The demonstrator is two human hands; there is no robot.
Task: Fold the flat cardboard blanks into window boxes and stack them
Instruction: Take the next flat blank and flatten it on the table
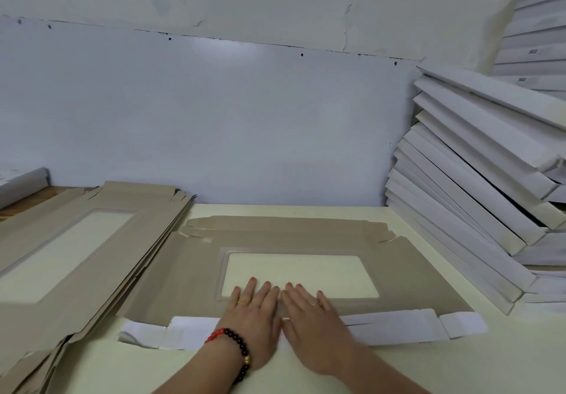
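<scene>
Both hands were down flat at the lower centre of the frame: the left hand (255, 311) and the right hand (309, 311) lay side by side, index fingers almost touching, fingers straight and spread, gripping nothing, just pressing. Under them lay the flat cardboard blank (196, 274), brown side up on the pale bench (306, 372), its long axis running left to right across the frame, straight across the line of the arms. The fingertips reached the near edge of the clear window (300, 271); the palms sat over the white near flap (395, 326), already turned over along the blank's lower edge. So the crease ran sideways away from both hands, neither nearer its middle, and sliding outward looked the likely next press. The pile of unfolded blanks (76, 240) waited at the left; finished white boxes (477, 179) leaned in a stack at the right.
</scene>
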